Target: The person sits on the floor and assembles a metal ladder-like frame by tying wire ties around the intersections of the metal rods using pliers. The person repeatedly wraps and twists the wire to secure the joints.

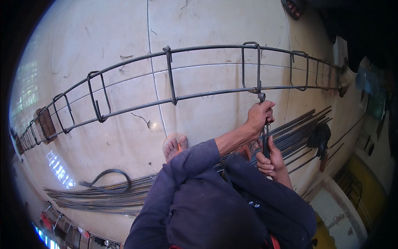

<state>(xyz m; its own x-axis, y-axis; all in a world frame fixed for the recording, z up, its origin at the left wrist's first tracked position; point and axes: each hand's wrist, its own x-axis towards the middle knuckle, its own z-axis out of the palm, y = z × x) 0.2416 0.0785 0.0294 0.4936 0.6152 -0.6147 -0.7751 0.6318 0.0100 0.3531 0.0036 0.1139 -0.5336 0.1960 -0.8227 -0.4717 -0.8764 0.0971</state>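
My right hand [271,161] is wrapped round the dark handles of a pair of pincers [265,143]. Just above it, my left hand [260,115] is closed around the pincers near their head; whether it also pinches a tie wire is hidden. The pincers' head is at the lower bar of a long rebar cage [215,91], where a rectangular stirrup [259,68] meets that bar. Further left along the cage, another stirrup [170,74] and several more join the two long bars.
Several loose steel rods [290,139] lie on the tiled floor under my arms. To the left are more rods [91,201] and a coil of wire [126,182]. A brick-like block [44,124] supports the cage's left part. Another person's foot [295,8] shows at the top right.
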